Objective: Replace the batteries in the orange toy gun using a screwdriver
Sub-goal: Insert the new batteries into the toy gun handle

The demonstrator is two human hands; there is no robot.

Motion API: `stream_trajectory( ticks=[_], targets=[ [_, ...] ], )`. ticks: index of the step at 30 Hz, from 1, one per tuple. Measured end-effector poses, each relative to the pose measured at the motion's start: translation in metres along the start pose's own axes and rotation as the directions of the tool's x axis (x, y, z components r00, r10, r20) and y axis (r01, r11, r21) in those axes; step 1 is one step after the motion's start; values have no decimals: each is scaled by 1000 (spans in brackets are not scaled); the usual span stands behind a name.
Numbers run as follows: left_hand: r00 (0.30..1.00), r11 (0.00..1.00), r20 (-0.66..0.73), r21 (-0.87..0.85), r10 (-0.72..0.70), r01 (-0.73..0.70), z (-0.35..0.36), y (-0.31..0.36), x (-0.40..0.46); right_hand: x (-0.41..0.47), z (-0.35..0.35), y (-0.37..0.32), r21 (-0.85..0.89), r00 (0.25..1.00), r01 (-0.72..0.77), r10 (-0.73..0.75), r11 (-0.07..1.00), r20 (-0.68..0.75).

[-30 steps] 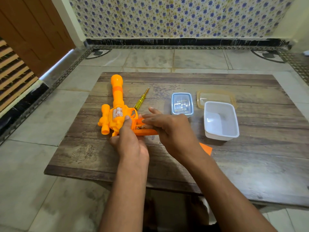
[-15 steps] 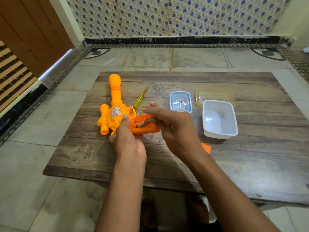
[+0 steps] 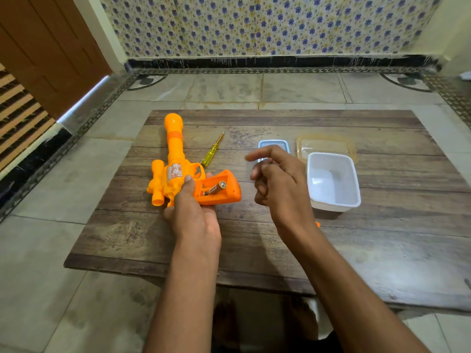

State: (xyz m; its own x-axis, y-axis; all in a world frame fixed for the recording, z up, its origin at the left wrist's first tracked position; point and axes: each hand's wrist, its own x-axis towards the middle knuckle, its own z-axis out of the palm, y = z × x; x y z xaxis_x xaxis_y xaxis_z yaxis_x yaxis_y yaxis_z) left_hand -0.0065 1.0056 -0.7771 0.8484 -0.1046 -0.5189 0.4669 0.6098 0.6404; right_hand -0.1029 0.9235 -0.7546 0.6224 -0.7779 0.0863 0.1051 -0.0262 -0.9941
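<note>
The orange toy gun (image 3: 174, 161) lies on the wooden table (image 3: 280, 240), barrel pointing away. My left hand (image 3: 192, 215) grips it at the body, thumb on top. Its grip is uncovered, and one battery (image 3: 215, 189) sits tilted in the open compartment. My right hand (image 3: 279, 184) hovers to the right of the gun, fingers loosely curled, index finger out, holding nothing. A yellow screwdriver (image 3: 212, 150) lies on the table just behind the gun. A small orange piece (image 3: 317, 224) peeks out from under my right wrist.
A white plastic tub (image 3: 332, 182) stands at the right, its clear lid (image 3: 325, 146) lying behind it. A small blue-rimmed clear box (image 3: 274, 145) sits partly behind my right hand. Tiled floor surrounds the low table.
My right hand has lifted off the battery compartment and moved right, away from the gun. The battery now shows tilted in the open grip. My left hand keeps its hold.
</note>
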Motion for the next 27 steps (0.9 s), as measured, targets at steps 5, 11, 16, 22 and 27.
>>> stream_trajectory(
  ticks=[5, 11, 16, 22, 27],
  targets=[
    [1000, 1000, -10, 6, -10, 10, -1, 0, 0, -3, -5, -5, -225, 983, 87, -47, 970, 177],
    [1000, 1000, -12, 2, -7, 7, -1, -1, 3, -2, -5, 1, -242, 993, 120, -116, 963, 30],
    [1000, 1000, 4, -29, -9, 9, -1, 0, 2, -1, -4, 7, -296, 955, 287, -296, 911, 15],
    [1000, 1000, 22, -23, -14, 15, -1, -1, 3, -5, 11, 3, -445, 903, 429, -384, 787, 190],
    [999, 999, 35, 22, -28, 27, -6, -3, 11, -6, 13, 11, -511, 885, 463, -343, 724, 316]
  ],
)
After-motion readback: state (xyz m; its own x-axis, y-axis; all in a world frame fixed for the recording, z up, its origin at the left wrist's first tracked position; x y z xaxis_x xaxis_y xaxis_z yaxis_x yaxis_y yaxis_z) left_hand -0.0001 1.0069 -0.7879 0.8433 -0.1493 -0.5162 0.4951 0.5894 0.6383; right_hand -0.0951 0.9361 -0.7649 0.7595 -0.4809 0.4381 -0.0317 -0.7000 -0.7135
